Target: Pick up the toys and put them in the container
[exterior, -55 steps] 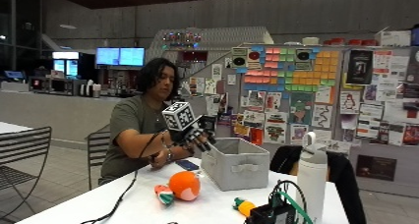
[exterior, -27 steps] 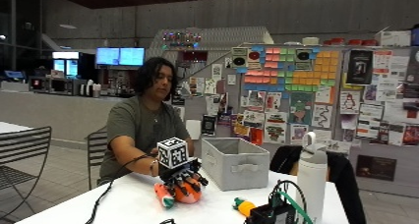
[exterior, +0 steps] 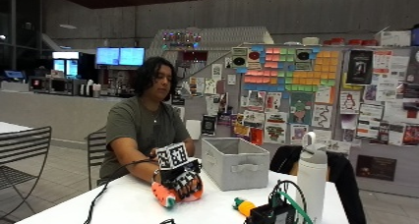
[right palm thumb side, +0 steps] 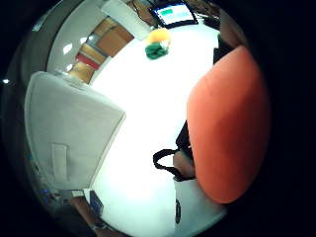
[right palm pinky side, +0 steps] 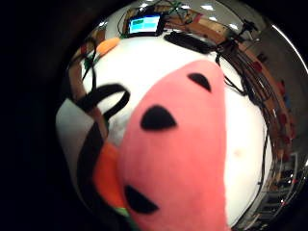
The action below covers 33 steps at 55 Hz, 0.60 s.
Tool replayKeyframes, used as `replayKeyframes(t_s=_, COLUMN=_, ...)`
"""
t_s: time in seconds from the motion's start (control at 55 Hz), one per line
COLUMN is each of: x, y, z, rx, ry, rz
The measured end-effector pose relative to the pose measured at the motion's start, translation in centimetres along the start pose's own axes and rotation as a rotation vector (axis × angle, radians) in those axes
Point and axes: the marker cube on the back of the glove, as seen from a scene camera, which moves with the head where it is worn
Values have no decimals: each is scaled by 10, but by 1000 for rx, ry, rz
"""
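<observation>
Outside view: white tabletop (exterior: pixel 118 209), then grey fabric container (exterior: pixel 235 162) toward its far edge, contents hidden behind the wall. Down from beside the container a second ago and now curled round the orange toy (exterior: pixel 171 194) mid-tabletop with the gloved right hand (exterior: pixel 180 177), so probably gripped, awaiting lift. Smallest, yellow-green toy (exterior: pixel 243 205) lying near the front edge, untouched.

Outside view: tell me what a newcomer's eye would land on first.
First comes the black-gloved right hand, curled over a pink and orange plush toy on the white table in front of the seated person. Next, the grey fabric container standing just beside it on the table. Then the small yellow and green toy lying near the table's front edge.
</observation>
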Motion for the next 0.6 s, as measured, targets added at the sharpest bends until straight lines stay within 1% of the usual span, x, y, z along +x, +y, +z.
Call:
replayKeyframes(t_s=0.073, x=-4, y=4, z=-11, rx=54, ry=13, rz=-42)
replayKeyframes(t_s=0.164, x=-10, y=14, z=-38, rx=126, ry=-10, rz=-90)
replayKeyframes(t_s=0.236, x=-22, y=27, z=-73, rx=202, ry=-75, rz=-115)
replayKeyframes(t_s=0.327, x=-40, y=40, z=-129, rx=339, ry=-158, rz=-163)
replayKeyframes(t_s=0.418, x=-74, y=57, z=-194, rx=418, ry=-321, rz=-242)
replayKeyframes(t_s=0.509, x=-124, y=73, z=-258, rx=507, ry=-538, rz=-359)
replayKeyframes(t_s=0.564, x=-151, y=75, z=-284, rx=516, ry=-625, rz=-422)
replayKeyframes(t_s=0.6, x=-166, y=68, z=-296, rx=503, ry=-670, rz=-438)
